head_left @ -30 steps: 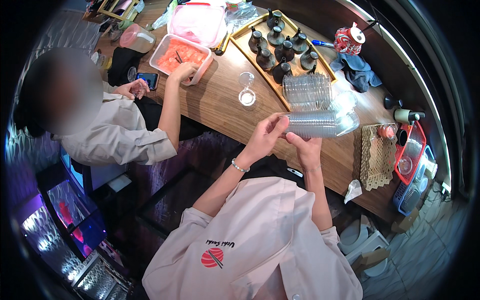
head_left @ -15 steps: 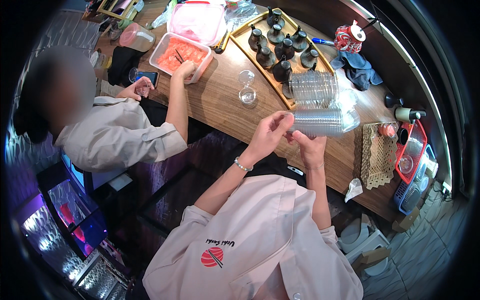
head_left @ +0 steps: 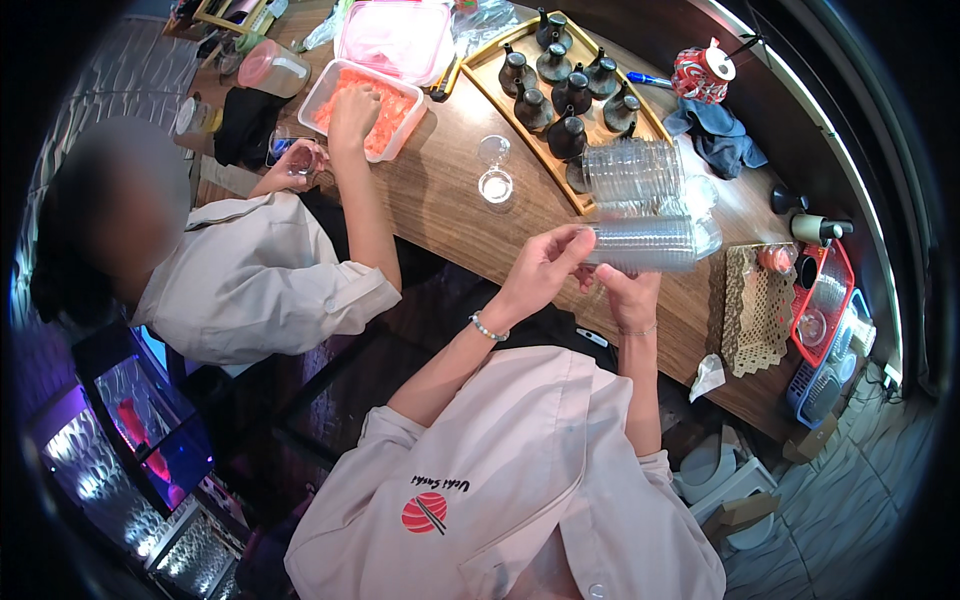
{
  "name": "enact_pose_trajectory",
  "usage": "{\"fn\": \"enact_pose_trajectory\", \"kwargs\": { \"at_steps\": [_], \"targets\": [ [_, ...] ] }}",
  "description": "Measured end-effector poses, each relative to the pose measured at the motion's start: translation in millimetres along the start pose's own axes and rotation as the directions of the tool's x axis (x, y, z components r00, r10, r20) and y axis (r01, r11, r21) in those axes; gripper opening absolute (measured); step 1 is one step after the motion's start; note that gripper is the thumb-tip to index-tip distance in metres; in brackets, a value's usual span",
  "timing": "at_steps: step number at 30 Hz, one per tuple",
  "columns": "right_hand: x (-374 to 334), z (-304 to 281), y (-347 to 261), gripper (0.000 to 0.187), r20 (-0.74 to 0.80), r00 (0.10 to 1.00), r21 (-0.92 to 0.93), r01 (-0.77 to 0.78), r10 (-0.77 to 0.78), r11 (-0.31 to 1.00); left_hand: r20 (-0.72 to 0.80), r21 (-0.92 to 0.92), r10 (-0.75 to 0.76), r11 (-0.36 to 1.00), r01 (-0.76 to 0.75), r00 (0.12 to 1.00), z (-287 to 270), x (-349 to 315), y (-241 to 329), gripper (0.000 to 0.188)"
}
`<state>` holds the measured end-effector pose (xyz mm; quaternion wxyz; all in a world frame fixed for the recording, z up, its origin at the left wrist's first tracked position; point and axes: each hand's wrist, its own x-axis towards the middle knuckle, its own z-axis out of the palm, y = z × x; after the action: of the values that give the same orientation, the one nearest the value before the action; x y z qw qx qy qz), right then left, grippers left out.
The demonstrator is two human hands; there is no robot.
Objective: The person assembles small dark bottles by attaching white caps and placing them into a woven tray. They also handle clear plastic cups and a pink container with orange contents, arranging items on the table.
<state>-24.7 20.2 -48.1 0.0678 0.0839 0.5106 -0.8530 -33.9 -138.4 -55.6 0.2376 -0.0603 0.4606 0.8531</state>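
Over the front part of the table I hold a nested stack of clear plastic sauce cups (head_left: 648,246), lying on its side with its rims in a row. My left hand (head_left: 552,264) pinches the stack's left end between thumb and fingers. Below the stack, my right hand (head_left: 630,293) is closed around its underside, with most of its fingers hidden. A second stack of clear cups (head_left: 632,172) lies just behind, by the tray's near corner. To the left, one sauce cup (head_left: 495,186) stands on the table with its hinged lid (head_left: 494,151) open.
A wooden tray (head_left: 497,115) holds several dark bottles (head_left: 572,92). At the left, a co-worker's hand (head_left: 353,108) is over a tub (head_left: 408,135) of orange-pink food. A beige woven basket (head_left: 752,315) and a red plastic basket (head_left: 828,310) stand at the right.
My hands and the stack have shifted very slightly right, with the grip unchanged. The co-worker's hand has moved from the tub's right side toward its middle.
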Motion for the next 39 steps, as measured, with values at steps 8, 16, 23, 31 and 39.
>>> {"fn": "enact_pose_trajectory", "kwargs": {
  "at_steps": [8, 16, 23, 31, 39],
  "targets": [
    [3, -14, 0, 0.046, 0.158, 0.987, 0.016, -0.041, 0.038, 0.999, 0.041, 0.021, -0.002, 1.000, 0.002, 0.999, 2, -3, -1, 0.041],
    [6, -18, -2, 0.052, 0.173, 0.984, -0.053, -0.026, 0.035, 0.998, 0.038, -0.051, -0.071, 0.996, 0.073, 0.997, 2, -5, -5, 0.047],
    [5, -31, 0, 0.072, 0.082, 0.997, -0.138, 0.004, 0.007, 0.990, -0.035, -0.110, -0.117, 0.988, 0.113, 0.992, -15, -7, 3, 0.056],
    [17, -39, -16, 0.088, 0.006, 0.999, -0.216, 0.052, -0.052, 0.975, -0.158, -0.589, -0.151, 0.808, 0.030, 0.976, -93, 16, -7, 0.056],
    [7, -49, 0, 0.084, -0.028, 0.999, -0.139, 0.011, -0.015, 0.990, -0.238, -0.962, -0.195, 0.179, -0.205, 0.951, -209, 42, -42, 0.082]
  ]
}}
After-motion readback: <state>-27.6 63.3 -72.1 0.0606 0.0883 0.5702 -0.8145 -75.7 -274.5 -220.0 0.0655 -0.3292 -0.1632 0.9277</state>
